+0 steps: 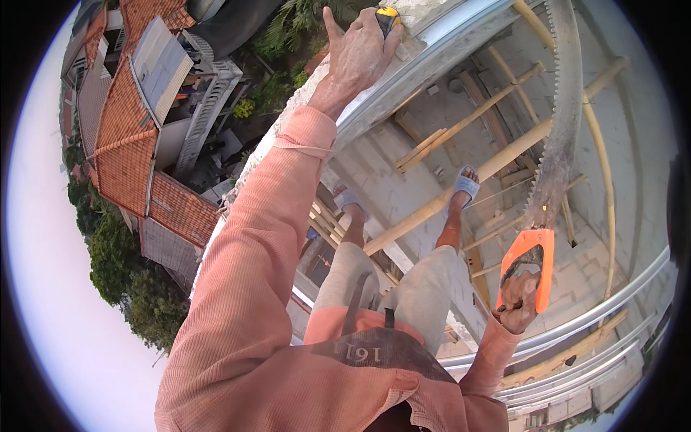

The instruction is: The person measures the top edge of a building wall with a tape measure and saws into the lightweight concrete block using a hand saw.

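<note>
My left hand (pixel 358 59) is stretched out far ahead over the top of a rough wall (pixel 302 97). Its thumb and forefinger close round a yellow and black tape measure (pixel 389 19), while the little finger sticks out to the left. On the right, my right hand (pixel 520 299) is wrapped round the orange handle (pixel 549 270) of a handsaw (pixel 561 137). The long, stained blade points up and away, its teeth facing left. A pale metal channel (pixel 446 43) runs along the wall beside my left hand.
My sandalled feet (pixel 466 186) stand high up among bamboo poles (pixel 432 205), with a floor (pixel 461 108) far below. Loose timber lies down there. Shiny metal bars (pixel 576 331) curve past on the right. Left of the wall is a drop towards tiled roofs (pixel 126 173) and trees (pixel 119 252).
</note>
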A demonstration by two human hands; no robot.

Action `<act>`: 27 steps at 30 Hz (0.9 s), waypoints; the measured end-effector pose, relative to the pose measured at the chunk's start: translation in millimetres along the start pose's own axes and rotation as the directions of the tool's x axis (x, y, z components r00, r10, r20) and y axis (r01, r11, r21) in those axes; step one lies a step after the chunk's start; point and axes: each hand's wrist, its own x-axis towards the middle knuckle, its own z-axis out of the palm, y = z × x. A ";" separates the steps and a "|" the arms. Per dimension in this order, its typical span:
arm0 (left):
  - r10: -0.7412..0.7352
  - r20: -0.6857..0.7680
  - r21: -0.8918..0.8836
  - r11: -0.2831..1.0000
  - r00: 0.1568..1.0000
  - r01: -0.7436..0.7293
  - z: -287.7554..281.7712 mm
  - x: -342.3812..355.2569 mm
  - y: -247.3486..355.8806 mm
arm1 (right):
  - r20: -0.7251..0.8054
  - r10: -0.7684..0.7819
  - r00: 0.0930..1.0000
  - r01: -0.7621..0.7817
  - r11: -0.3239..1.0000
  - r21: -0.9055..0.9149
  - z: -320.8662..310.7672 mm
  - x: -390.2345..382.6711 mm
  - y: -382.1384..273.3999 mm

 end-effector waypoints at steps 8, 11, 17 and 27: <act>0.388 0.389 -0.412 0.884 0.835 -0.219 17.2 -47.9 50.9 | -0.067 -0.017 0.998 0.015 0.999 -0.032 8.9 -3.1 -0.2; 0.417 0.708 -0.561 0.822 0.570 0.096 10.3 -76.5 109.4 | -0.039 -0.058 0.998 0.056 0.997 -0.047 7.0 -2.0 1.8; 0.183 0.131 -0.547 0.833 0.974 -0.083 53.4 -80.1 98.8 | -0.013 -0.045 0.999 0.044 0.999 -0.032 7.5 -8.1 0.1; -0.008 -0.123 -0.041 0.999 0.992 0.003 111.2 -38.8 71.3 | 0.039 -0.168 0.985 0.172 0.947 -0.273 5.1 -26.8 0.7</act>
